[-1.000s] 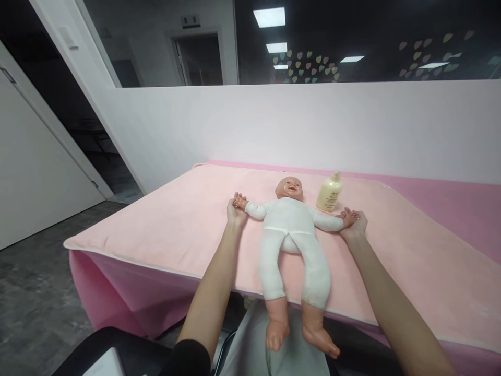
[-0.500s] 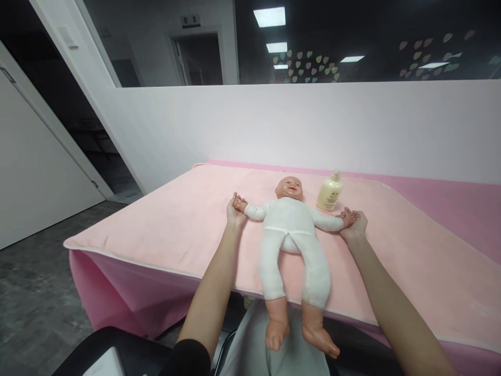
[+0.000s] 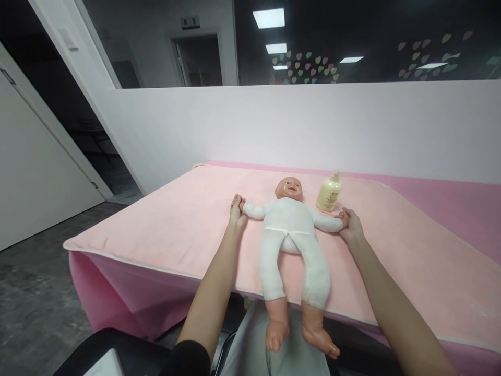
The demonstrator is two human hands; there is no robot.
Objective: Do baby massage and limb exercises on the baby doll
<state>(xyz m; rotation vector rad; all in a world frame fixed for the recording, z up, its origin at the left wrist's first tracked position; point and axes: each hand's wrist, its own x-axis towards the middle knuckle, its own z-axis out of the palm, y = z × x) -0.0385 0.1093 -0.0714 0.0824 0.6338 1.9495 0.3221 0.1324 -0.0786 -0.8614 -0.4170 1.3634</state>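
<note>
A baby doll (image 3: 290, 224) with a white cloth body lies on its back on the pink blanket (image 3: 176, 219). Its arms are spread sideways, and its feet hang past the near edge of the table, above my lap. My left hand (image 3: 237, 210) is closed around the doll's hand on the left side. On the other side, my right hand (image 3: 352, 224) has its fingers wrapped round the doll's other hand. Both doll hands are mostly hidden by my fingers. Just beyond my right hand, a pale yellow pump bottle (image 3: 329, 193) stands upright near the doll's head.
A white wall (image 3: 297, 125) with a dark window (image 3: 371, 36) above it rises behind the table. A pink cloth (image 3: 117, 287) hangs over the table's near left side. At the left is a white door (image 3: 39, 156); a black chair part (image 3: 136, 355) shows below.
My fingers on both sides have folded over the doll's hands, which showed more openly before. The doll's body and the bottle stay where they were.
</note>
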